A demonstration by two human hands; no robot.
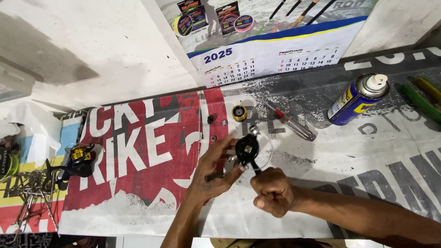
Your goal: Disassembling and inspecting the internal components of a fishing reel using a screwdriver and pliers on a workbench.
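Black round fishing-reel body [247, 149], with a metal hub showing at its centre, is held just above the worktop [358, 156], over a clear round dish whose rim curves past it on the right. The left hand [216, 172] cradles the reel from the left and below, fingers closed on the reel and on a silvery part just beneath it; what that part is cannot be told. The right hand [272, 192] is clenched in a fist, its grip clamped on a slim dark tool [255, 167] whose tip meets the lower edge of the reel body. Judging by how things lie, the reel is already partly taken apart: a small gold and black ring-shaped part [239, 112] sits on the printed banner covering the worktop, near a few tiny dark screws or washers [210, 119], all lying apart from the reel. The work at the reel's hub looks to be in progress rather than finished, since the loose pieces are not back on. A clear-handled screwdriver with a red band [290, 124] lies untouched just beyond the dish, and a blue and yellow spray can [356, 100] with a white nozzle lies on its side farther right. Well to the left, another black and gold reel [77, 160] rests on the worktop.
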